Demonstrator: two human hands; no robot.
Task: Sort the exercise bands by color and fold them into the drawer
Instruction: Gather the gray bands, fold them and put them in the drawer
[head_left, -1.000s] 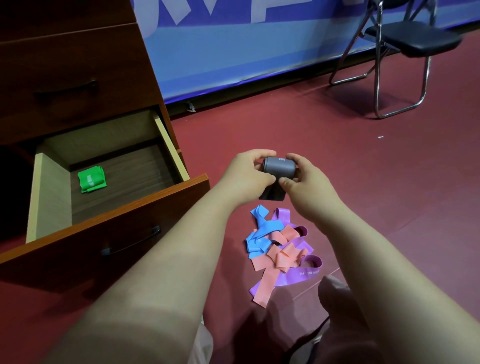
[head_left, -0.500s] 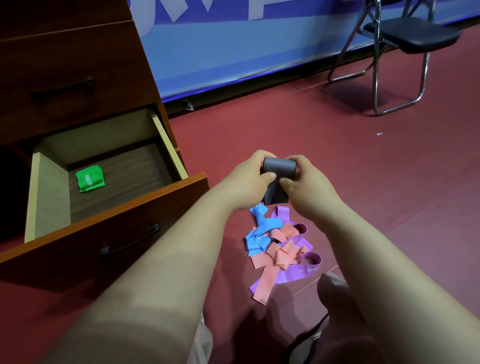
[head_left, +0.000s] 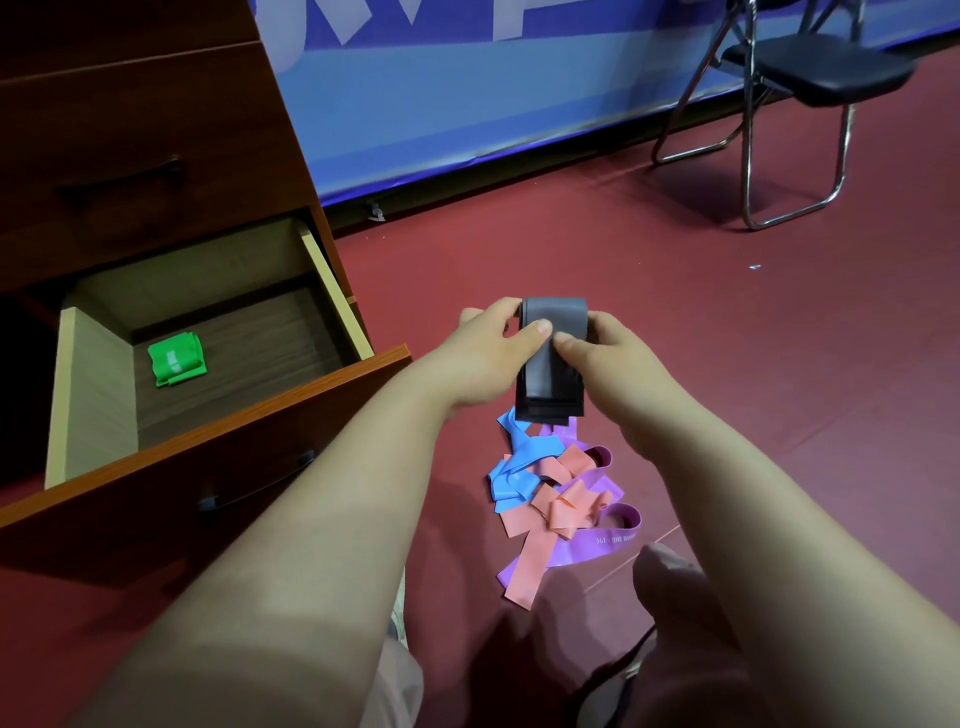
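Both hands (head_left: 483, 358) on grey band (head_left: 550, 384)

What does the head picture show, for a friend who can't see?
A left hand and right hand pinch a grey band over a pile of blue, pink and purple bands on the floor. An open drawer holds one folded green band.

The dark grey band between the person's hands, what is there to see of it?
The dark grey exercise band is a flat, smooth, rubbery-looking strip, folded into several layers: a rounded bend on top, stacked edges hanging below. The left hand and the right hand grip its upper part from either side, thumbs side by side on its front. It hangs upright in the air above a heap of blue, pink and purple bands.
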